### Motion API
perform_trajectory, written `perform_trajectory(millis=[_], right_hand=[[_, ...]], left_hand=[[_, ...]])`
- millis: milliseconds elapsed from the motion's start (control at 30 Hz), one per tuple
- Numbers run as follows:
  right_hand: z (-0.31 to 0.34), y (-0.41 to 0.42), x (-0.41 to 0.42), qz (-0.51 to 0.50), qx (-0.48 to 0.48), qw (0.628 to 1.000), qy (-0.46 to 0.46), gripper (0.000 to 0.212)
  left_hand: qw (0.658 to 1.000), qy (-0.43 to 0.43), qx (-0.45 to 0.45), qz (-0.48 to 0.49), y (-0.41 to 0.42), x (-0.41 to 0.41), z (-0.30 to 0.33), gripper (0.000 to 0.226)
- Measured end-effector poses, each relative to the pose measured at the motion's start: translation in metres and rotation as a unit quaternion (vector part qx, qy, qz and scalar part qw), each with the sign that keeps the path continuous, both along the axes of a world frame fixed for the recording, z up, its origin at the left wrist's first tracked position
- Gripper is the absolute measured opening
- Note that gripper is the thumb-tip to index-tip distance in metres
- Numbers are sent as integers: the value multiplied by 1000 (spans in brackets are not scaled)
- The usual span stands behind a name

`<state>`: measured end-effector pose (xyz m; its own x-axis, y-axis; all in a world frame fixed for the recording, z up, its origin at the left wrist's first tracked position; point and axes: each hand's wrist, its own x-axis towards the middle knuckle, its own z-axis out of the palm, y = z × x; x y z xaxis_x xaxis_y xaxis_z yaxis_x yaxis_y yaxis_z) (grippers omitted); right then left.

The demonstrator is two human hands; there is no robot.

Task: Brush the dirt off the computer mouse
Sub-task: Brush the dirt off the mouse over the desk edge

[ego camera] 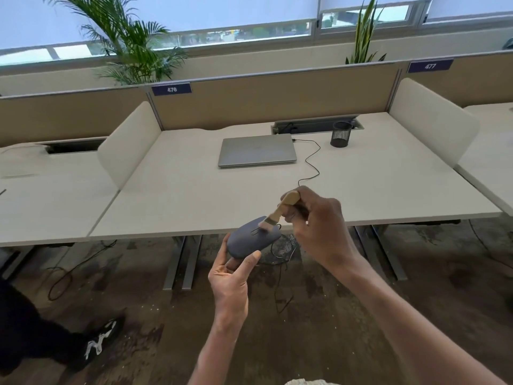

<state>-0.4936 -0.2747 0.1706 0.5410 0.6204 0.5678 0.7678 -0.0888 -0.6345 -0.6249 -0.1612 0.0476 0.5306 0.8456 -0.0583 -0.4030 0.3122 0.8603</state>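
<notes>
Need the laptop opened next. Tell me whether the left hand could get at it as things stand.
Probably not yet: the left hand grips the mouse out in front of the desk edge, and the closed laptop lies far back.

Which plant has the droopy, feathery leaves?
The left plant, behind sign 476. Its fronds fan out and hang down; the right plant has stiff, upright, sword-shaped leaves.

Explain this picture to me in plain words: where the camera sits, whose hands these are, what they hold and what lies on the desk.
There is no machine here. The single picture comes from a camera worn on a person's head, looking down at their own hands. The left hand holds a grey computer mouse up in front of the desk. The right hand grips a small wooden brush, bristles on the mouse. On the desk lie a closed laptop, its cable and a black mesh cup.
</notes>
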Motion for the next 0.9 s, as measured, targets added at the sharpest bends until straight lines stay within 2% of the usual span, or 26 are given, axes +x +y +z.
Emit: perform_trajectory(millis=[133, 300, 467, 567, 633, 700, 800, 900], right_hand=[[-3, -4, -18, 37, -47, 998, -16, 13], [13, 9, -11, -17, -40, 998, -55, 5], [3, 9, -49, 109, -52, 990, -70, 6], [-12, -1, -63, 139, -63, 986, -72, 5], [-14, -8, -56, 119, -14, 992, -37, 2], [-14, -12, -40, 75, 56, 996, 15, 5], [-22, -18, -19, 22, 63, 993, 96, 6], [-34, -30, 1, -54, 66, 991, 105, 9]], left_hand=[[1000, 2, 4, -7, -2, 1, 1, 84], [1000, -2, 16, -10, -6, 1, 3, 76], [1000, -10, 0, -12, -7, 3, -1, 79], [1000, 7, 4, -11, -6, 2, -6, 76], [1000, -1, 8, -10, -6, 2, -3, 85], [1000, -3, 18, -11, -6, 2, 0, 85], [1000, -1, 20, -13, -5, 2, 2, 77], [1000, 0, 13, -11, -7, 4, 2, 74]])
